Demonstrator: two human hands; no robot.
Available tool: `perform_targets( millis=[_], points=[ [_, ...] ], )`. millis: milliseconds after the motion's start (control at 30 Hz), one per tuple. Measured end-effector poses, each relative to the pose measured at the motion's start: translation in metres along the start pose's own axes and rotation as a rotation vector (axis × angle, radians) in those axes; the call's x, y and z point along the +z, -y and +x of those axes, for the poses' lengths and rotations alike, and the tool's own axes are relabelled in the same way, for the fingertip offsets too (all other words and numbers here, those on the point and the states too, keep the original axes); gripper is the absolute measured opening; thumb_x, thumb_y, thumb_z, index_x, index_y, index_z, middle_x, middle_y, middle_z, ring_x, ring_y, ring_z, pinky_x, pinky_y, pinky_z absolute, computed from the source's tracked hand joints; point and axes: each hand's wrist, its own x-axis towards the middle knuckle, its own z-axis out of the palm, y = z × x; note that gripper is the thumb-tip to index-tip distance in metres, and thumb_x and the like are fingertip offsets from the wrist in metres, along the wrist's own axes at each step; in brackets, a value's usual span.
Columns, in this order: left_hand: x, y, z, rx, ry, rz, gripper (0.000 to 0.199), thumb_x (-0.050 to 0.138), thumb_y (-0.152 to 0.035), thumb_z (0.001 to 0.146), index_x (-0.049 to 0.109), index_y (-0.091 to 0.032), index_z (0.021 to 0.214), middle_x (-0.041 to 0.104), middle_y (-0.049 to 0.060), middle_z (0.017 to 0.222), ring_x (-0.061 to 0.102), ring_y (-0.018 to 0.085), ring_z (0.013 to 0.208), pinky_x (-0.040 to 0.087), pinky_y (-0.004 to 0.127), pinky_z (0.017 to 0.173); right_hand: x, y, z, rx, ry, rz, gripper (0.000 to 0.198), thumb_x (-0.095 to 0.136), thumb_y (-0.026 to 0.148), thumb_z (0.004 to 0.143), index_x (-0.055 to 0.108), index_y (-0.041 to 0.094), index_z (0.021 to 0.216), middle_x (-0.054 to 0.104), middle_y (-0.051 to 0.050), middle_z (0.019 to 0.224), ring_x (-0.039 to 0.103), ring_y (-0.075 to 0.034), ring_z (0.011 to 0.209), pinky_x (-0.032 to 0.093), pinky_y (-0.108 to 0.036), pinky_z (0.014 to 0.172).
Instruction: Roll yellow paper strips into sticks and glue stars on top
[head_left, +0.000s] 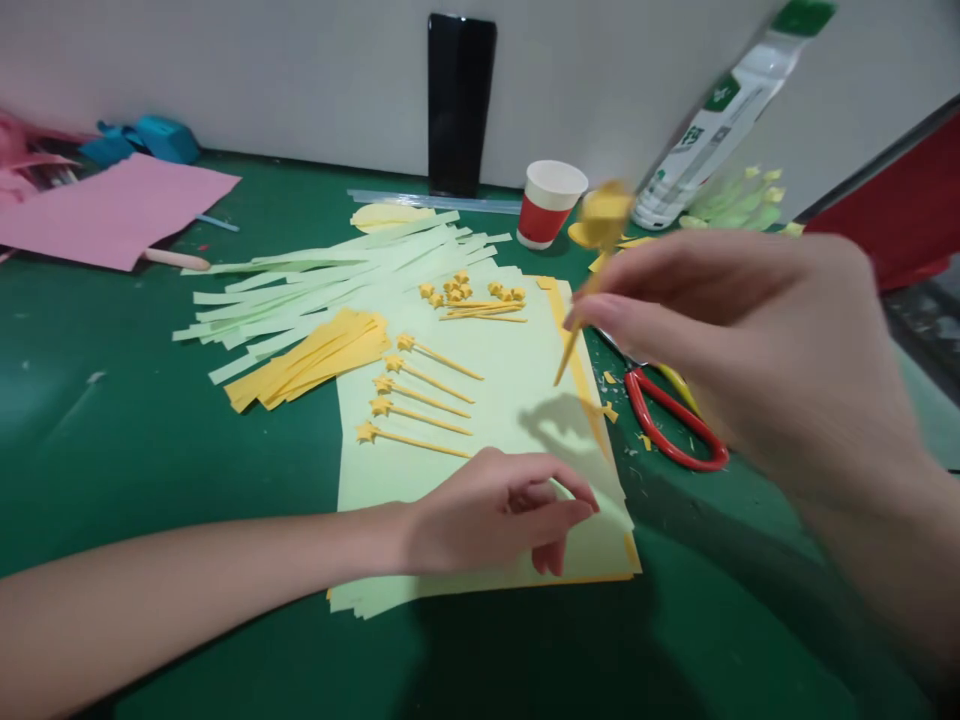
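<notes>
My right hand is raised over the right side of the pale green paper sheets. Pinched in its fingers is a yellow paper star on a thin stem, head up and blurred by motion. My left hand lies low across the same sheets, fingers loosely curled, with nothing visible in it. Just beyond it, several yellow star-headed stems lie in a row. Further back are loose small yellow stars and bare yellow stems.
Yellow strips and light green strips lie to the left. Red-handled scissors are partly behind my right hand. A paper cup, a phone-like black slab, a white bottle and pink paper stand or lie further back.
</notes>
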Motion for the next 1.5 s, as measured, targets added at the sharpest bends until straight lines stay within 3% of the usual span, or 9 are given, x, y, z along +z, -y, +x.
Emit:
perform_targets(
  millis=[33, 100, 167, 267, 400, 1167, 1500],
  points=[
    [0.000, 0.001, -0.001, 0.002, 0.017, 0.039, 0.011, 0.045, -0.016, 0.084, 0.055, -0.014, 0.086, 0.054, -0.005, 0.054, 0.051, 0.005, 0.049, 0.042, 0.015, 0.052, 0.005, 0.002, 0.012, -0.060, 0.044, -0.144, 0.008, 0.062, 0.021, 0.073, 0.062, 0.021, 0.065, 0.061, 0.000, 0.068, 0.053, -0.010, 0.061, 0.040, -0.026, 0.055],
    [-0.001, 0.003, -0.002, 0.017, 0.039, 0.096, 0.015, 0.042, -0.012, 0.084, 0.056, -0.014, 0.087, 0.053, -0.005, 0.055, 0.051, 0.004, 0.048, 0.041, 0.014, 0.051, 0.021, -0.002, 0.031, -0.077, 0.146, -0.233, 0.007, 0.061, 0.015, 0.070, 0.063, 0.017, 0.064, 0.062, -0.002, 0.068, 0.052, -0.012, 0.062, 0.038, -0.028, 0.058],
    [-0.001, 0.005, -0.003, 0.045, 0.049, 0.123, 0.018, 0.040, -0.010, 0.083, 0.057, -0.014, 0.088, 0.053, -0.004, 0.055, 0.051, 0.004, 0.049, 0.041, 0.013, 0.052, 0.042, -0.013, 0.046, -0.057, 0.291, -0.476, 0.012, 0.052, 0.016, 0.073, 0.064, 0.017, 0.069, 0.063, -0.003, 0.075, 0.053, -0.014, 0.069, 0.036, -0.028, 0.060],
    [-0.003, 0.007, -0.002, 0.087, 0.061, 0.166, 0.020, 0.039, -0.009, 0.083, 0.058, -0.014, 0.088, 0.053, -0.004, 0.055, 0.051, 0.004, 0.048, 0.041, 0.012, 0.051, 0.067, -0.031, 0.057, -0.058, 0.363, -0.561, 0.016, 0.049, 0.012, 0.070, 0.064, 0.016, 0.071, 0.063, -0.006, 0.079, 0.053, -0.017, 0.074, 0.031, -0.028, 0.059],
    [-0.004, 0.007, -0.001, 0.143, 0.057, 0.248, 0.019, 0.040, -0.011, 0.084, 0.059, -0.014, 0.087, 0.054, -0.005, 0.053, 0.053, 0.005, 0.047, 0.042, 0.012, 0.052, 0.082, -0.039, 0.062, -0.060, 0.414, -0.583, 0.016, 0.049, 0.011, 0.068, 0.064, 0.016, 0.070, 0.063, -0.007, 0.081, 0.052, -0.017, 0.075, 0.029, -0.027, 0.059],
    [-0.004, 0.008, -0.001, 0.162, 0.049, 0.305, 0.022, 0.039, -0.014, 0.085, 0.060, -0.013, 0.089, 0.055, -0.004, 0.052, 0.055, 0.005, 0.047, 0.042, 0.012, 0.053, 0.088, -0.043, 0.068, -0.052, 0.485, -0.484, 0.014, 0.053, 0.019, 0.069, 0.066, 0.015, 0.072, 0.065, -0.007, 0.082, 0.052, -0.014, 0.071, 0.031, -0.026, 0.055],
    [-0.003, 0.009, -0.001, 0.165, 0.040, 0.276, 0.021, 0.039, -0.012, 0.084, 0.060, -0.012, 0.088, 0.054, -0.004, 0.052, 0.053, 0.003, 0.046, 0.042, 0.010, 0.052, 0.065, -0.047, 0.082, -0.052, 0.328, -0.586, 0.016, 0.052, 0.013, 0.071, 0.068, 0.014, 0.076, 0.065, -0.007, 0.081, 0.054, -0.017, 0.074, 0.034, -0.029, 0.060]
  ],
)
